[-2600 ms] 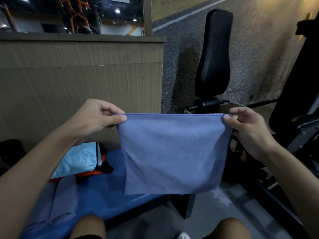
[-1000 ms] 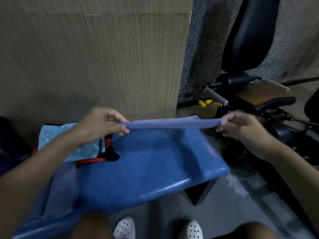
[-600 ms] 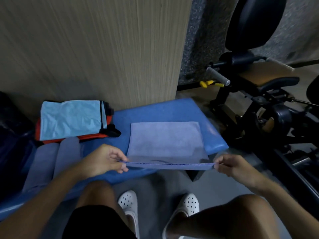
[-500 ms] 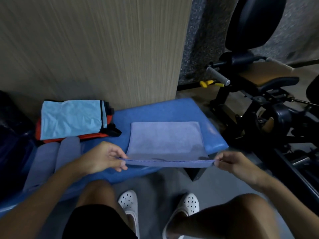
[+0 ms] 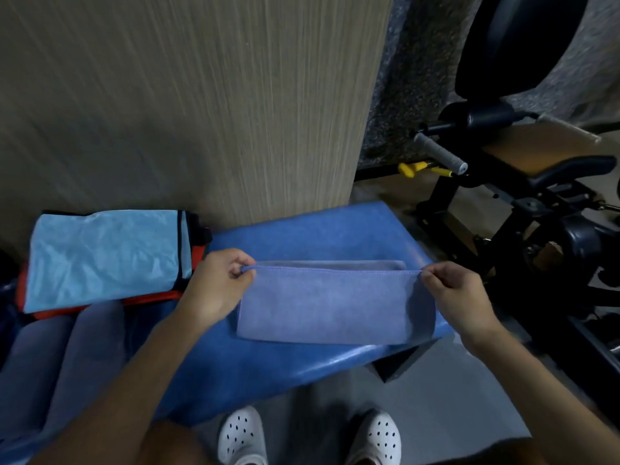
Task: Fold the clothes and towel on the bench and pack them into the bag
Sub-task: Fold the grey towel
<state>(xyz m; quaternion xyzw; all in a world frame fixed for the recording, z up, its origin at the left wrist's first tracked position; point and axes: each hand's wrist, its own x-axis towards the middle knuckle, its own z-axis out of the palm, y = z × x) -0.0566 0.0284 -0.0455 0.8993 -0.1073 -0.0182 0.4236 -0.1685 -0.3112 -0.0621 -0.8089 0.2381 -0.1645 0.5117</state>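
Pinching far corners of towel [image 5: 335, 307], 1 in left hand [image 5: 216, 286], 1 in right hand [image 5: 456, 297], bench [image 5: 318, 229] beneath. Likely soft, light, limp; best gripped at corners.

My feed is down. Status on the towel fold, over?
Left hand and right hand each pinch a far corner of the towel. Towel folded double, flat on the bench. Bag left of it, apart; nothing blocks the fold.
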